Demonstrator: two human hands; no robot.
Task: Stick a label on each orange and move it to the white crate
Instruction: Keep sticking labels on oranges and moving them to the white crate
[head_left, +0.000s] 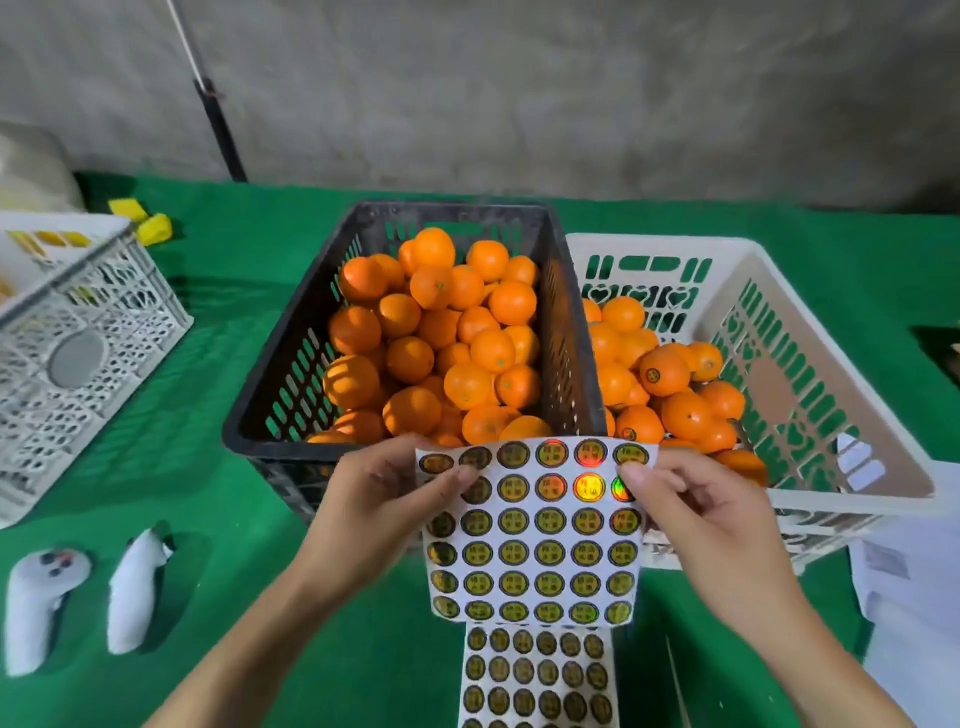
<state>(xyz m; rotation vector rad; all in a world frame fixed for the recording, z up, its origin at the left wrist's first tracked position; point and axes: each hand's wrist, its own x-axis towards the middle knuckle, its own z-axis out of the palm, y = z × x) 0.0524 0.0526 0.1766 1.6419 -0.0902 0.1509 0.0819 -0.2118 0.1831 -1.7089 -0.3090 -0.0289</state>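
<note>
Label sheet (535, 530) being held up just in front of the black crate's (280, 395) near wall, between both hands. Left hand (379, 499) is pinching the sheet's upper left part, thumb lying on the printed face; its grip is closing on the sheet. Right hand (696, 499) is pinching the upper right edge, thumb tip sitting over a label in the second row; its grip is likewise closing on the sheet. I am judging that it is working one label loose, though no lifted edge is showing.

Handling, judged: sheet is looking thin, light and floppy, its top edge curling toward the black crate, so it is needing support on both sides during peeling. Labels are looking small and glossy; a fingernail under the rim is seeming the best start, touching the sticky back little.

Oranges (441, 332) are lying piled high inside the black crate, unlabelled as far as I can see. They are looking firm, round and smooth-skinned, likely to roll; wrapping the whole hand round a top one is looking safest, since pulling a lower one is risking a slide. White crate (810, 332) is standing against the black crate's right side, holding oranges, some showing labels. Second sheet (535, 675) is lying on the tabletop (249, 597), nearer than the black crate.
</note>
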